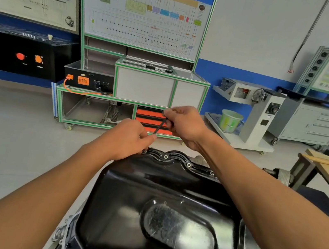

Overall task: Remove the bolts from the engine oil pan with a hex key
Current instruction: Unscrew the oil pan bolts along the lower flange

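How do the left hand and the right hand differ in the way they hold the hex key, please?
The left hand sits low at the oil pan rim, pinching the lower end of the hex key; the right hand is higher and farther away, gripping the upper end. The left hand covers the bolt being worked; the right hand is clear of the pan. Both are bare and closed on the key.
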A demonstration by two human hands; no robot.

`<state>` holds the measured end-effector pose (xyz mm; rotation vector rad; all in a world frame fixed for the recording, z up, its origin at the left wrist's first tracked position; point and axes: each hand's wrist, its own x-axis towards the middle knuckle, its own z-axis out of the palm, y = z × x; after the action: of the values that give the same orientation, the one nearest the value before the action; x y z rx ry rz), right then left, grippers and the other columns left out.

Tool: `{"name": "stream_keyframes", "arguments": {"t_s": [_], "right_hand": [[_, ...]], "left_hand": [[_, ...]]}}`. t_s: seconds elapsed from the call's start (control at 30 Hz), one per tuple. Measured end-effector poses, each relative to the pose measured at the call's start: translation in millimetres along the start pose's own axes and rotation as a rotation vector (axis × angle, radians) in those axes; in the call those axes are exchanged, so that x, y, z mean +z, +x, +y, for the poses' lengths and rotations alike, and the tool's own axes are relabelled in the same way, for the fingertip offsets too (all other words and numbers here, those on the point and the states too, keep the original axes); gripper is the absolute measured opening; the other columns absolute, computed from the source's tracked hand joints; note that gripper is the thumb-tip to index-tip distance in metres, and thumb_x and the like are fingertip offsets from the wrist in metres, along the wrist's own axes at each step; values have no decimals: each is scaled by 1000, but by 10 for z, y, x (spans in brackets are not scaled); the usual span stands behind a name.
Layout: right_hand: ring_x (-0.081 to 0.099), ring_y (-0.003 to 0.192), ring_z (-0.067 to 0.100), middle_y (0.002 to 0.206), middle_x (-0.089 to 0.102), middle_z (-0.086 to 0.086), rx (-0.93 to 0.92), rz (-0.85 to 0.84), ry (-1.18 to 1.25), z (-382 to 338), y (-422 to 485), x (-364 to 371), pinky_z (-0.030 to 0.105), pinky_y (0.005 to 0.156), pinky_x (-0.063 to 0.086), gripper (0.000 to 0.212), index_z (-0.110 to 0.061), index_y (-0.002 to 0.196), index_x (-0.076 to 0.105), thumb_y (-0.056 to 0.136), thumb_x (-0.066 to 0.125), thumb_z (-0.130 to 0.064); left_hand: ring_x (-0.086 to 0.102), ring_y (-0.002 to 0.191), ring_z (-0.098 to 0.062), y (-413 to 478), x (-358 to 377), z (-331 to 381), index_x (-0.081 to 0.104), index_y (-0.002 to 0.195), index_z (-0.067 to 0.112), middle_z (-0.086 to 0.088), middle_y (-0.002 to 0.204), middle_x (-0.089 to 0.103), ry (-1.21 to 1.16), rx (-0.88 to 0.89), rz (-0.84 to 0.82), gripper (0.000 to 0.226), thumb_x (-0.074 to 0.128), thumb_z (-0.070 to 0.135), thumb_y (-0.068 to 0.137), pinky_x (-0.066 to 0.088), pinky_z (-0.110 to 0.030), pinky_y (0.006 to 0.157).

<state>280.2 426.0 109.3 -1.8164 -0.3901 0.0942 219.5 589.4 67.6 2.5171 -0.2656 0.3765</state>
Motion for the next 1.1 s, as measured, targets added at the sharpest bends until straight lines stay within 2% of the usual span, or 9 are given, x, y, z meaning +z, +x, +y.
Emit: {"name": "stream_keyframes", "arguments": {"t_s": [0.07, 0.17, 0.27, 0.37, 0.47, 0.63, 0.8, 1.0, 1.1], "right_hand": [[36, 45, 11, 54, 47, 3, -18, -56, 0, -78, 107, 161, 20, 41, 30, 29, -7, 74, 59, 101, 57, -16], [41, 53, 15, 60, 50, 7, -18, -182, -125, -160, 212, 560, 24, 47, 35, 28, -6, 71, 64, 96, 66, -18], [51, 63, 21, 70, 60, 14, -56, -324, -360, -181, 223, 915, 27, 54, 42, 28, 10, 85, 71, 93, 69, -17], [52, 70, 15, 77, 63, 12, -120, -389, -526, -206, 185, 1027, 21, 58, 43, 28, 11, 94, 74, 91, 72, -17], [49, 59, 11, 71, 62, 7, -156, -395, -592, -350, -15, 999, 15, 51, 40, 28, 7, 92, 75, 93, 69, -21], [46, 55, 11, 62, 59, -3, -242, -91, -115, -571, -737, 739, 24, 51, 40, 28, -12, 73, 74, 93, 68, -31], [37, 47, 10, 53, 50, -2, -131, 14, 323, -376, -1820, 477, 20, 46, 28, 29, -20, 66, 74, 93, 67, -26], [35, 39, 10, 42, 46, 1, -157, 115, 320, 387, -2939, 1024, 17, 43, 28, 37, -12, 65, 74, 66, 75, -48], [40, 41, 8, 44, 53, 1, -57, 116, 257, 833, -3143, 1529, 18, 44, 33, 33, -23, 66, 78, 72, 83, -54]], "left_hand": [[68, 54, -12, -23, 23, 11, 72, 60, 12, 1, 54, 69, -105, -76, 35, 45, 54, 32, 97, 52, -29, 61], [62, 46, -15, -93, 81, -32, 70, 65, 10, -2, 52, 67, -300, -245, 156, 37, 51, 19, 95, 50, -27, 54], [51, 36, -13, -232, 100, -118, 63, 80, 4, -2, 45, 58, -737, -487, 256, 21, 50, 11, 96, 40, -21, 36], [49, 38, -8, -349, 38, -173, 60, 91, 5, -2, 49, 57, -1118, -590, 249, 7, 55, 5, 95, 38, -17, 34], [54, 41, -4, -466, -14, -239, 63, 87, 4, -1, 55, 62, -1382, -682, 159, 10, 57, 5, 96, 39, -11, 35], [57, 43, -2, -720, 6, -374, 66, 91, 2, -1, 59, 64, -1658, -784, 71, 11, 60, 10, 96, 42, -6, 42], [59, 47, -6, -1071, -107, -576, 68, 88, 6, -3, 65, 64, -1747, -823, 124, 9, 67, 14, 90, 43, -7, 38], [64, 56, -8, -1862, -37, -614, 77, 74, 9, -5, 75, 71, -1771, -671, 277, 11, 72, 18, 75, 48, -9, 44], [64, 59, -8, -2368, 192, -583, 79, 75, 10, -5, 79, 72, -1799, -630, 295, 11, 71, 17, 76, 50, -10, 49]]}}
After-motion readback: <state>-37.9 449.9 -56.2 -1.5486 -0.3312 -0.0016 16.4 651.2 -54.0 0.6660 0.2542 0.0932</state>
